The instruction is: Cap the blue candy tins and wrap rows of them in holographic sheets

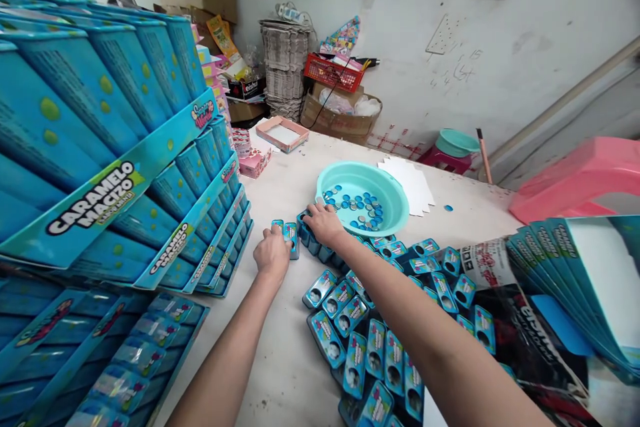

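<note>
My left hand point(271, 248) is closed at the side of a pair of small blue tins point(290, 232) lying on the table. Just right of it, my right hand point(325, 221) reaches over a row of blue tins point(311, 240) standing close together, its fingers curled round the far end; the fingertips are partly hidden. A pile of loose blue tins with round windows point(350, 315) lies below my right forearm. Beyond the right hand stands a turquoise basin point(397, 197) with many small blue and silver round pieces point(367, 201) in it.
Stacked display boxes of blue cups point(90, 210) rise along the left. Folded blue cartons point(545, 253) and a pink plastic stool point(575, 177) stand at the right. White card sheets point(417, 187) lie behind the basin, a pink box tray point(283, 133) at the back.
</note>
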Motion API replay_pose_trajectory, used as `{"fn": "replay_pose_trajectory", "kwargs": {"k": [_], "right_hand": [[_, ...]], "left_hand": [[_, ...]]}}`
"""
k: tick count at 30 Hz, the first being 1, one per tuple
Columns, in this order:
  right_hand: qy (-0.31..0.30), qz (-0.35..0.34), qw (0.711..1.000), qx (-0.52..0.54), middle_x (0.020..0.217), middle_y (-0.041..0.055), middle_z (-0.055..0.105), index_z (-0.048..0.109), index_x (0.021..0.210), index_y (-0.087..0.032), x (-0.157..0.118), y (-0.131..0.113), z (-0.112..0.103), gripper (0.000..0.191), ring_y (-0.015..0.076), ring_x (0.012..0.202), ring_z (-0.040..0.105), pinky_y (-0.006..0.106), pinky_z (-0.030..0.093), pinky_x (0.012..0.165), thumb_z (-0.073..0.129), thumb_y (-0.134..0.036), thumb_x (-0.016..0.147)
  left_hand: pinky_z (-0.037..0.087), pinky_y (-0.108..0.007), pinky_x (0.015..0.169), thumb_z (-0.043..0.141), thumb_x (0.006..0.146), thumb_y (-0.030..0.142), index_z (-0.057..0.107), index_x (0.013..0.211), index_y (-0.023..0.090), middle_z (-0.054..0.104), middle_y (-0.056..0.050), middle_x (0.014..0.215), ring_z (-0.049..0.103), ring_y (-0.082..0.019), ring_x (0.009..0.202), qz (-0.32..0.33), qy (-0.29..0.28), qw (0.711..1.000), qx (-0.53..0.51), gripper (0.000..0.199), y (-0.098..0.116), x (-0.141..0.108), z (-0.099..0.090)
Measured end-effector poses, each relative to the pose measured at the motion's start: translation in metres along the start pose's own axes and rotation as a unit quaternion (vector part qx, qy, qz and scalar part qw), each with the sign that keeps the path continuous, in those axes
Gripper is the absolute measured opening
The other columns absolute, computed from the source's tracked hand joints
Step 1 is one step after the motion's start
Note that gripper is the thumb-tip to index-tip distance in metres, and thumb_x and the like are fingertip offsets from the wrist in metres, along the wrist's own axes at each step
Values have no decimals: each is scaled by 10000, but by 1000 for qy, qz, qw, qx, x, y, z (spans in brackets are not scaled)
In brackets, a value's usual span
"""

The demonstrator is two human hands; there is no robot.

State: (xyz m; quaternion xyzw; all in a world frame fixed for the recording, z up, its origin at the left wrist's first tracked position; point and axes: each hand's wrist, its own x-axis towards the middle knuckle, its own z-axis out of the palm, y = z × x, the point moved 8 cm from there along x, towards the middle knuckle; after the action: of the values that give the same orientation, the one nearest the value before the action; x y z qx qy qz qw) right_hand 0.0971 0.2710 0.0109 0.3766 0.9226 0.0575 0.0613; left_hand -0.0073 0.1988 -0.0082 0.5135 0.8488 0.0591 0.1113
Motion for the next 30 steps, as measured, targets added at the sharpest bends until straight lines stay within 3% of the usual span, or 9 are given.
{"fn": "replay_pose_trajectory", "kwargs": {"k": [8,14,18,21,24,27,30], "right_hand": [[15,19,1000,-4,1159,126,457,617,1024,-210,2,0,1,279,287,1086,382,424,301,847,414,-155,841],[-5,10,1000,4,1153,131,452,626,1038,-204,0,2,0,293,294,1105,352,414,295,856,481,-152,788],[-9,-12,1000,20,1143,123,458,636,1011,-204,2,-20,-6,271,281,1084,364,420,292,879,518,-161,770],[-15,-51,997,47,1148,116,456,631,1007,-205,0,-60,-9,254,271,1092,363,421,306,885,526,-168,779],[-4,-98,992,82,1158,96,457,622,981,-221,-13,-111,-16,196,255,1075,379,416,351,859,498,-208,829],[6,-136,985,109,1155,75,464,615,929,-220,-45,-158,-21,163,238,1048,396,391,404,800,464,-223,867],[4,-136,982,132,1116,72,485,615,875,-195,-93,-195,-23,158,236,1040,401,396,423,789,457,-204,874]], "left_hand": [[467,-345,710,462,822,445,520,1085,192,594,-111,1039,626,-267,878,9,-16,1000,-26,369,-7,-11,3],[466,-346,715,444,807,329,631,989,160,577,-157,1092,619,-290,916,16,-102,995,5,311,-6,-9,16],[456,-330,717,418,812,287,655,927,151,606,-165,1037,622,-277,906,15,-106,993,47,297,-33,-22,14],[449,-315,676,407,813,280,631,937,165,600,-151,1045,630,-251,826,19,-95,993,71,281,-73,-55,15],[439,-293,657,405,814,287,606,934,185,604,-118,997,618,-234,815,33,-91,993,70,255,-118,-106,21],[440,-274,651,392,821,296,599,891,215,603,-91,967,608,-219,832,64,-107,991,52,233,-152,-165,32],[453,-277,619,370,823,295,590,887,228,578,-94,1039,619,-204,792,95,-137,986,25,239,-172,-222,44]]}}
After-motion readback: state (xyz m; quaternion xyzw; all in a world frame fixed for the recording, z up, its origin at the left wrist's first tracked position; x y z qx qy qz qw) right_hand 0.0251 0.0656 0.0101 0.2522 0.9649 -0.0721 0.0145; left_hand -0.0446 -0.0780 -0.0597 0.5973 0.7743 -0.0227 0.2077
